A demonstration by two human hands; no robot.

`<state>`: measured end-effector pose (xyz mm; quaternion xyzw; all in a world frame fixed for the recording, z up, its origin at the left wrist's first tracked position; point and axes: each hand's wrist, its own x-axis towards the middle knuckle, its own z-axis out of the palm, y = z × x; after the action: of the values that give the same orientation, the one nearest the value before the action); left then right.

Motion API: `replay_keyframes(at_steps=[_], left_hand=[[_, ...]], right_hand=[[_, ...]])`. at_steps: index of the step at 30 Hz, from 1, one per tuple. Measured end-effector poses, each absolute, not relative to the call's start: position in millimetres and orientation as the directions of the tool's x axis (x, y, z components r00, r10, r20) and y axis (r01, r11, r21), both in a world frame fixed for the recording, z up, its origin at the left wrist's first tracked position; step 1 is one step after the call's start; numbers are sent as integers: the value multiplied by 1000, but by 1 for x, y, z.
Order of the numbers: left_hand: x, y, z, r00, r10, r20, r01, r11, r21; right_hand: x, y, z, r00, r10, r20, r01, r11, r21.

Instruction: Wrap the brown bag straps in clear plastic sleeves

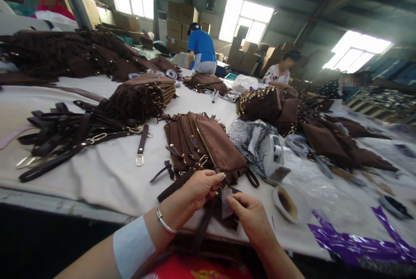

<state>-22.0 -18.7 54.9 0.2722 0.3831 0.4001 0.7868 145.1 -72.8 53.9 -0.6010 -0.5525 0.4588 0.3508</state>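
Observation:
Near the table's front edge my left hand is closed, thumb and finger pinching metal hardware at the corner of a brown fringed pouch; the exact part is hidden by the fingers. Just to its right, my right hand pinches a small translucent plastic piece, perhaps a little bag or tag, hanging below the left fingertips. Behind my hands lies an overlapping row of brown zippered pouches with gold zips and fringe. A gold clasp sits on the pouches, and dark straps hang below my hands.
To the left lies a heap of dark wrist straps, with one short strap apart. Stacked pouches stand behind. At right are a white bowl, clear plastic, a speckled cloth and purple packaging. Co-workers are farther back.

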Motion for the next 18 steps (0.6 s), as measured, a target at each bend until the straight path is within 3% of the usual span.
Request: replay_keyframes(at_steps=[18], left_hand=[[-19, -19, 43, 332, 869, -368, -399, 482, 780]], right_hand=[[143, -76, 45, -6, 977, -213, 264, -204, -943]])
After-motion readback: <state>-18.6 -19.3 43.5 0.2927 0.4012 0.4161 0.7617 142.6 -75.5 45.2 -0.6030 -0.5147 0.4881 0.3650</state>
